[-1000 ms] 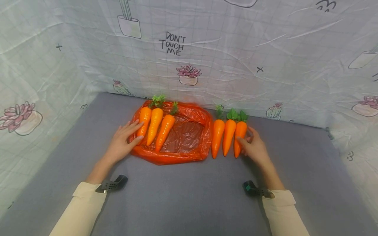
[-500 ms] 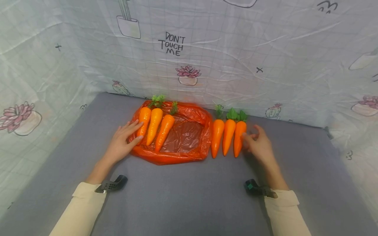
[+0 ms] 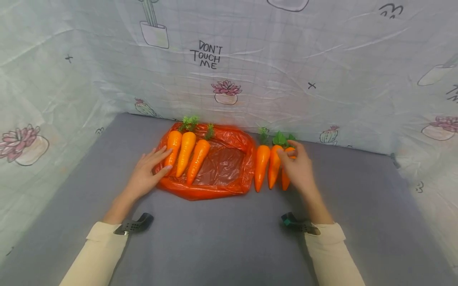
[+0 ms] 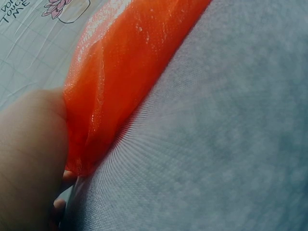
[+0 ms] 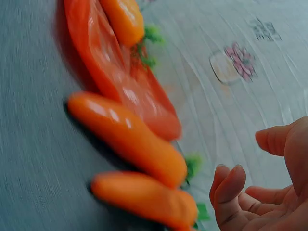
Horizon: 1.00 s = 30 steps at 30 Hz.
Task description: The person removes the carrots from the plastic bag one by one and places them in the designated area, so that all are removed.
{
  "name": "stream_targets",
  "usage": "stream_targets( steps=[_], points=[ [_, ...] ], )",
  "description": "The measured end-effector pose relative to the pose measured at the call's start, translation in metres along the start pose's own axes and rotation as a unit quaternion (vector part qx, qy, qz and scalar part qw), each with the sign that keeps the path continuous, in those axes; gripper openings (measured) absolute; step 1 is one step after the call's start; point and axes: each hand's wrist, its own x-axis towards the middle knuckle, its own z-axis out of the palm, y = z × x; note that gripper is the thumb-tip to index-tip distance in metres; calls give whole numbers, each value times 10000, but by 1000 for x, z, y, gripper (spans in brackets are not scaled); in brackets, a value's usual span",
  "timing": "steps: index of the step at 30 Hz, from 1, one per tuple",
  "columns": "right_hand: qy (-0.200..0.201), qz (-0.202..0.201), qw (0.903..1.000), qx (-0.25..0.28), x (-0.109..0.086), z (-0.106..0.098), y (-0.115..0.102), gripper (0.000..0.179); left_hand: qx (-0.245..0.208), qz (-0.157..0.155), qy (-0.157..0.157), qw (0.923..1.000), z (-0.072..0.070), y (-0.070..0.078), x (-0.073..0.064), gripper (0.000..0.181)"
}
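Six glossy carrots [image 3: 185, 154], one orange-red plastic bag [image 3: 200, 193], grey surface [image 3: 214, 246].
Nearest: two cream sleeves [image 3: 98, 248], each wrist bearing a dark strap-on camera [image 3: 137, 224]. Left hand [image 3: 144, 171]: fingers spread, resting at the bag's left edge and the leftmost carrot. Right hand [image 3: 299, 167]: thumb and fingers apart, gripping nothing, over the rightmost loose carrot and partly hiding it. Bag: opened flat, rim rolled, three carrots side by side in its left half. Loose carrots [image 3: 262, 163]: three, in a row just right of the bag, green tops pointing away. Farthest: pale cloth backdrop [image 3: 272, 55], printed with potted succulents and cacti, lettered "DON'T TOUCH ME" [image 3: 207, 55].
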Motion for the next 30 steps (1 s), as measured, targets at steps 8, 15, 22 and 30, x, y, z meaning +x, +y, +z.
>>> stream_targets(
  steps=[8,15,22,30],
  points=[
    [-274,-422,9974,514,-4,32,-17,66,-23,14,18,10000,2,0,0,55],
    [-434,-651,9951,610,-7,61,-29,71,-28,-5,18,10000,2,-1,0,55],
    [-606,-854,9879,1148,-13,94,-38,73,-13,-4,37,10000,1,-3,-1,55],
    [-605,-1081,9867,1053,-20,130,-48,72,-1,8,35,10000,3,-3,-1,54]
  ],
)
